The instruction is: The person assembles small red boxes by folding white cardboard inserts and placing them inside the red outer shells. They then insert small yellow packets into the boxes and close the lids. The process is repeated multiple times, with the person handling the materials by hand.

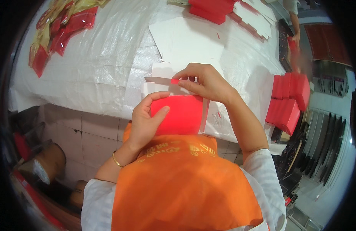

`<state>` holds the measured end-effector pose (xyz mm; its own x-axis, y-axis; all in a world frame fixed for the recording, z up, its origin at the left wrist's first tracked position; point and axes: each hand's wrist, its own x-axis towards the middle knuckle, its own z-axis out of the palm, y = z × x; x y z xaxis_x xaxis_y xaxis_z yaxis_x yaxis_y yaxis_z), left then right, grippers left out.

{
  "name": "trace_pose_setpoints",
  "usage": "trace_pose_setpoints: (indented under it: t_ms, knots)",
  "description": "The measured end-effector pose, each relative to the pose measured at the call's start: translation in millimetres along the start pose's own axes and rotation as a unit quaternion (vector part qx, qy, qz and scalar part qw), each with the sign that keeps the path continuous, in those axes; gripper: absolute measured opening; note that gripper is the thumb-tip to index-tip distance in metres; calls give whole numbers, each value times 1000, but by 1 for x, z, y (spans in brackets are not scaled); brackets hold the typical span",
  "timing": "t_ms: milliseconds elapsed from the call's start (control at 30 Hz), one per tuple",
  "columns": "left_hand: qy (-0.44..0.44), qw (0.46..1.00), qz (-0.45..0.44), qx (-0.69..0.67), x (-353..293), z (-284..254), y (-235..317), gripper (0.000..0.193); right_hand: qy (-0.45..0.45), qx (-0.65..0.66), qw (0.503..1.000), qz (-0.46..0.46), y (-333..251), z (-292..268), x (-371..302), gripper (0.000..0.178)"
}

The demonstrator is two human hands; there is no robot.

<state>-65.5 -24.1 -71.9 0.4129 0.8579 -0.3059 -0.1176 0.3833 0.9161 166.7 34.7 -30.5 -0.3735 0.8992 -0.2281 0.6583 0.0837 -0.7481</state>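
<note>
A red cardboard box (pixel 178 115), partly folded, stands at the table's front edge against my orange apron. My left hand (pixel 147 117) grips its left side, thumb on the red face and fingers over the upper edge. Beyond that edge rise the box's white inner flaps (pixel 156 89). My right hand (pixel 205 81) reaches over from the right, its thumb and fingertips pinched on a small red tab (pixel 175 81) at a flap's edge. Whether the tab belongs to the box or is a loose piece, I cannot tell.
White sheets of card (pixel 189 40) lie flat beyond the box. Red card pieces (pixel 212 9) are at the far side, plastic-wrapped red packs (pixel 76 23) at far left. Finished-looking red boxes (pixel 287 94) stand stacked at right, near another person's arm (pixel 294 25). White sheeting (pixel 104 73) covers the table.
</note>
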Motion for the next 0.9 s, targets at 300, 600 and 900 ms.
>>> trace_pose_setpoints:
  t_ms: [300, 600, 900]
  knots:
    - [19, 999, -3, -29, -9, 1, 10, 37, -80, 119, 989, 32, -3, 9, 3, 23]
    - [57, 998, -4, -16, -14, 6, 12, 37, -69, 79, 994, 14, -24, 5, -8, 21]
    - [56, 998, 28, 6, -17, 5, 7, 37, -64, 66, 995, 23, -31, 3, -17, 19]
